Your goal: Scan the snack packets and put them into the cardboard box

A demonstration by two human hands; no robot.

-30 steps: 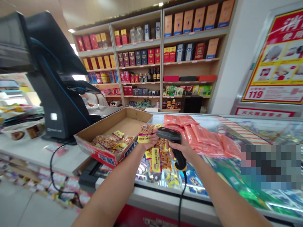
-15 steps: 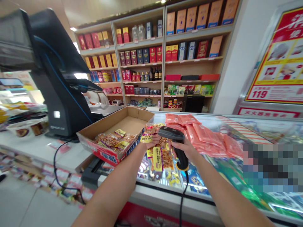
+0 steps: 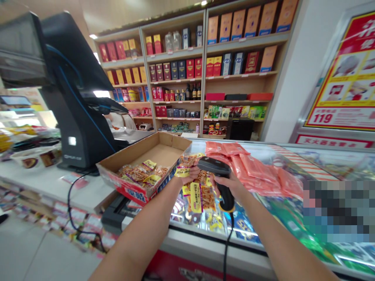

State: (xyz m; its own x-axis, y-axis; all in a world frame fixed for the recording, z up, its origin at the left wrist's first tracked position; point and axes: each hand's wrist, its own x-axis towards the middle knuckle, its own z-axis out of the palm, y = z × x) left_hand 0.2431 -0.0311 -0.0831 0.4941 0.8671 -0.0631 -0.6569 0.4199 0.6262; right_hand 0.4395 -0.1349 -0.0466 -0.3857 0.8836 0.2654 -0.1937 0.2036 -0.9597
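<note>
My right hand (image 3: 230,182) is wrapped round the grip of a black barcode scanner (image 3: 216,166), whose head points left and whose cable drops over the counter edge. Just left of the scanner head, my left hand (image 3: 191,174) has its fingers closed on a yellow-labelled snack packet (image 3: 182,171). Another such snack packet (image 3: 201,197) lies on the glass top below both hands. Beside my left forearm stands an open cardboard carton (image 3: 121,190) with several similar packets (image 3: 142,171) inside. The scanner partly hides more packets behind it.
Salmon-coloured flat packs (image 3: 253,171) are piled on the glass-topped freezer (image 3: 263,146) to the right. A dark point-of-sale terminal (image 3: 82,121) stands on the left counter, its cable (image 3: 69,203) hanging down. Shelves (image 3: 175,80) of boxes and bottles line the back wall.
The whole view has shifted slightly to the right. Both hands keep their holds on the scanner and the snack packet, nearly in the same place.
</note>
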